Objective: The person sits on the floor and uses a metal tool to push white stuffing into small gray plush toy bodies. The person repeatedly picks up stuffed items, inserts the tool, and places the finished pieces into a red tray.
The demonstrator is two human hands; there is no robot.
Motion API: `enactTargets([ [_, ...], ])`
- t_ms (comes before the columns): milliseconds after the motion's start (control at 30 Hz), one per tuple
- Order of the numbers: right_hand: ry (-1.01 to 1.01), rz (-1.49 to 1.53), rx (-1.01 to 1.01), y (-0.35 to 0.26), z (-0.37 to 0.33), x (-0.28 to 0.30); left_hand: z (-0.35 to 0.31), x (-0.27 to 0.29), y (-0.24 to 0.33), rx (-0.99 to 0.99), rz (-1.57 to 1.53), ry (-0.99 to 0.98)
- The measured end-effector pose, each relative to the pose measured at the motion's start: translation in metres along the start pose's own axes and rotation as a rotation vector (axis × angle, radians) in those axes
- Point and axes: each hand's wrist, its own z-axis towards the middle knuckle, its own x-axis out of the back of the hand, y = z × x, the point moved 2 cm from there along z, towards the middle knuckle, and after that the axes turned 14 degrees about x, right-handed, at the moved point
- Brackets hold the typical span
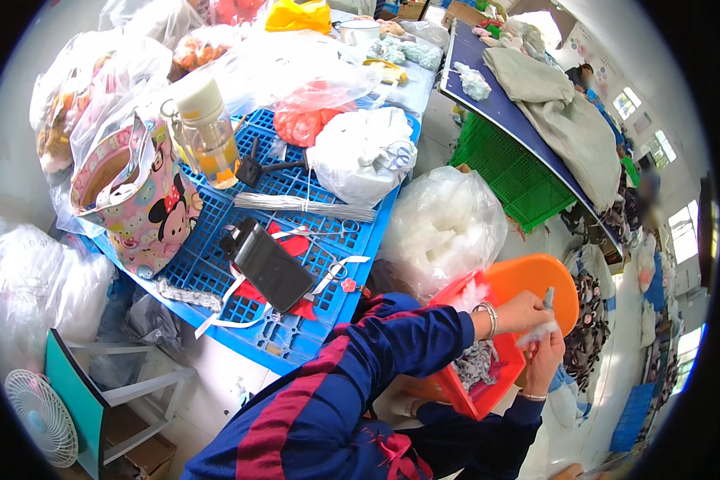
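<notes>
My left hand point(521, 311) and my right hand point(546, 362) are close together above a red basket point(464, 392) and an orange tub point(564, 280). The fingers of my left hand are closed around a small grey fabric piece point(548, 298), whose end sticks out past them. A tuft of white stuffing point(539, 332) lies between the two hands, pinched in my right fingers. Several grey patterned fabric pieces point(476, 364) fill the red basket below. White stuffing point(472, 292) also shows at the basket's far end.
A clear bag of white stuffing point(444, 228) stands beyond the basket. Left of me, a blue plastic grid table point(296, 352) carries a black phone-like device point(272, 264), scissors point(346, 228), a bundle of white ties point(304, 206), a bottle point(206, 136) and a patterned bucket point(148, 232).
</notes>
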Motion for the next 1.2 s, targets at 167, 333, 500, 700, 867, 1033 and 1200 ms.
enactTargets([
  [167, 0.012, 0.176, -0.09, 0.007, -0.005, -0.012, 0.008, 0.016, -0.011, 0.058, 0.032, 0.104],
  [333, -0.182, -0.056, -0.131, 0.063, -0.018, 0.032, 0.009, 0.04, 0.014, 0.146, -0.062, 0.189],
  [500, 0.086, 0.337, -0.062, 0.063, 0.009, 0.036, 0.004, 0.017, -0.025, 0.152, 0.512, -0.076],
  [700, -0.153, 0.173, -0.065, 0.07, -0.005, 0.04, 0.002, -0.003, -0.04, 0.212, 0.682, -0.274],
  [867, -0.214, 0.148, -0.15, 0.051, -0.011, 0.043, 0.003, -0.009, -0.033, 0.287, 0.7, -0.398],
  [1033, -0.169, 0.204, -0.124, 0.05, -0.017, 0.047, 0.008, -0.014, -0.044, 0.296, 0.454, -0.463],
  [1200, -0.16, 0.186, 0.05, 0.059, -0.024, 0.058, 0.0, -0.02, -0.035, 0.277, 0.492, -0.471],
])
